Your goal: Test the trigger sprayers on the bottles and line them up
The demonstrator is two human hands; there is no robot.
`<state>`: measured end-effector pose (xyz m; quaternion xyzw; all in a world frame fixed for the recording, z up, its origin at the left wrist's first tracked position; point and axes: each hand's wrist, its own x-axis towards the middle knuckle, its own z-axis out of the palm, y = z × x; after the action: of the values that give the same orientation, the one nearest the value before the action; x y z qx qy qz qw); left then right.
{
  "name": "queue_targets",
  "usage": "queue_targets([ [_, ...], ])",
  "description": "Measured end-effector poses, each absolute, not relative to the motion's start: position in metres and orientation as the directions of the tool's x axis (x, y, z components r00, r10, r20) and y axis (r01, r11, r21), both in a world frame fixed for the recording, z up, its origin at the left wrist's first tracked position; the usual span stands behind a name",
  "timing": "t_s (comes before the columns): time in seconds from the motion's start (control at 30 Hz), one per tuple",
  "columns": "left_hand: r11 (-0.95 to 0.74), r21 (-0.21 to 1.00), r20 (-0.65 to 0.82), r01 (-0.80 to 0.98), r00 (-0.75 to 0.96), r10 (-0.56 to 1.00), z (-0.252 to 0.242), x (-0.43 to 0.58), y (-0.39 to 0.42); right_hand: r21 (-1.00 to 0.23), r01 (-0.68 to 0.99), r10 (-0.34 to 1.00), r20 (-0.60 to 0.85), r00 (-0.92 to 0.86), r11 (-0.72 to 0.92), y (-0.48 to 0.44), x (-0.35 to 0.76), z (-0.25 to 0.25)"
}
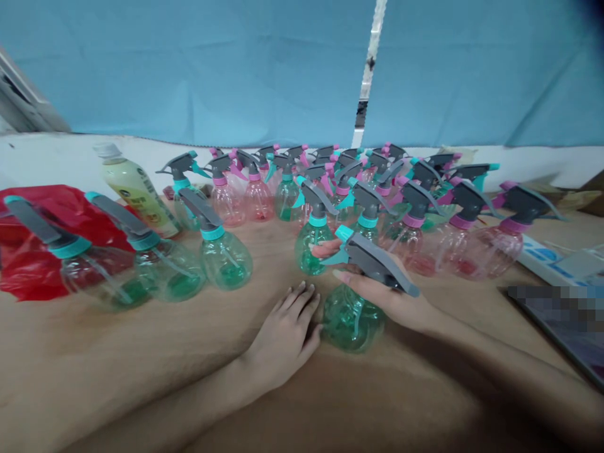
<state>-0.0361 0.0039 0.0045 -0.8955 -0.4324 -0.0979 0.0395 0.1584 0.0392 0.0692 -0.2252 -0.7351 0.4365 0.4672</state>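
Nearest to me stands a green spray bottle (353,321) with a grey and turquoise trigger head. My right hand (391,296) is wrapped round its neck, just under the head, with the fingertips showing on the left side. Flat on the table, my left hand (285,330) lies to the left of that bottle with its fingers apart and nothing held. Its thumb is close to the bottle's base; whether they touch is unclear. Directly behind is another green spray bottle (314,248).
Several pink and green spray bottles (257,198) crowd the back and right. Three green bottles (226,261) stand at left, near a red plastic bag (28,251) and a yellowish drink bottle (141,195). A dark flat device (561,321) lies at right.
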Motion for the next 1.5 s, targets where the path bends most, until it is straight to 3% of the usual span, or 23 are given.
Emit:
queue_targets([
  [0.43,-0.631,0.048,0.235,0.774,0.605,0.76,0.003,-0.038,0.004,-0.86,-0.088,0.753,0.485,-0.445,0.502,0.043,0.158,0.062],
  [0.77,-0.629,0.059,0.241,0.776,0.6,0.763,0.003,-0.037,0.005,-0.887,0.037,0.81,0.403,-0.425,0.461,0.04,0.157,0.063],
  [1.1,-0.631,0.036,0.221,0.775,0.61,0.761,0.003,-0.037,0.006,-0.847,0.14,0.821,0.437,-0.368,0.513,0.034,0.157,0.076],
  [1.5,-0.634,0.055,0.246,0.771,0.605,0.757,0.002,-0.037,0.007,-0.831,0.14,0.826,0.486,-0.287,0.538,0.036,0.157,0.073],
])
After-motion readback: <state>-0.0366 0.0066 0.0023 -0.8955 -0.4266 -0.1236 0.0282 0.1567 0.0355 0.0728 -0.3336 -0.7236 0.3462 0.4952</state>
